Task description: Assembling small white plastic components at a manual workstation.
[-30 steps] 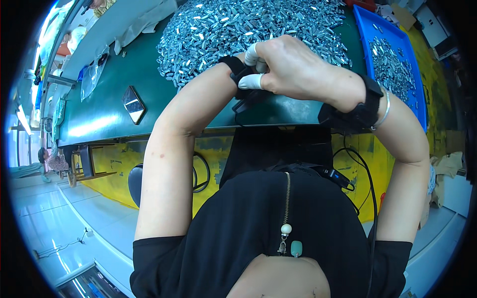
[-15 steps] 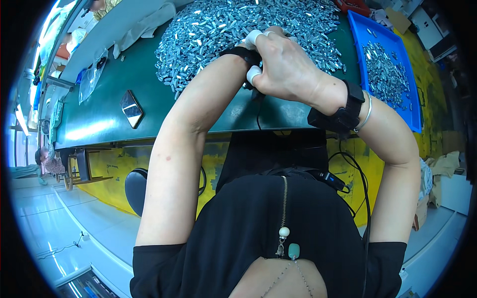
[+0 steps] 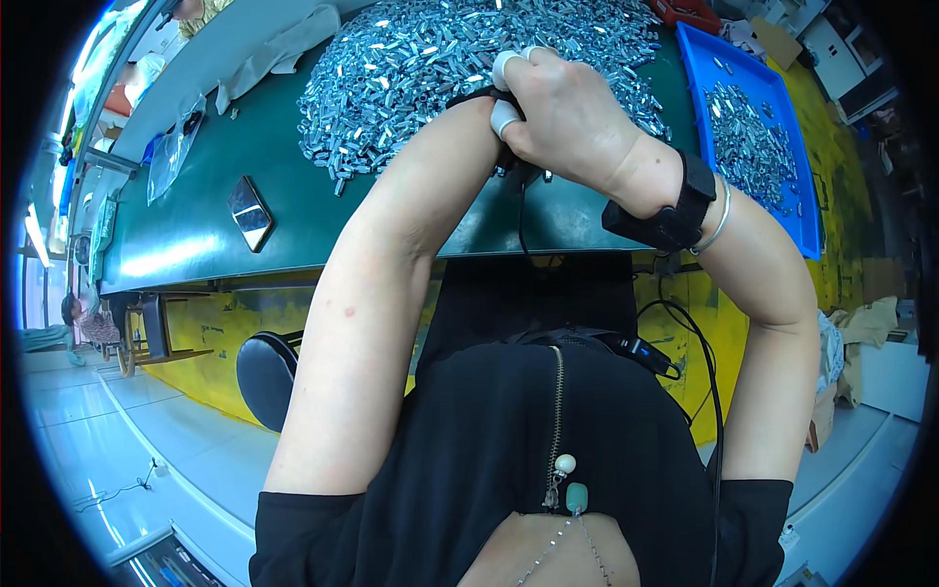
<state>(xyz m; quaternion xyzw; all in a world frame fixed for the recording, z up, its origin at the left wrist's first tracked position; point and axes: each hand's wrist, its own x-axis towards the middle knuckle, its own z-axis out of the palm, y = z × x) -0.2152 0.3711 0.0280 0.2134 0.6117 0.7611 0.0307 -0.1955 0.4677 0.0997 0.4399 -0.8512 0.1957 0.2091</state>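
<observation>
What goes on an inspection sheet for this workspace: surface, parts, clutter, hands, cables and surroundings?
Surface: green table, glossy, reflecting light.
Parts: small silver metal pieces heaped on the table, more in a blue tray at right.
Clutter: phone and clear plastic bag at left.
Hands: right hand, white finger covers on, at the left arm's black strap; left hand hidden.
Cables: black cord by the table's near edge; another cord down the person's right side.
Surroundings: worn yellow floor, black seat.

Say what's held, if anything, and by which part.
Cannot be told. The right hand, with white fingertip covers, is at the black band on the left wrist; any grip and the left hand are hidden.
</observation>
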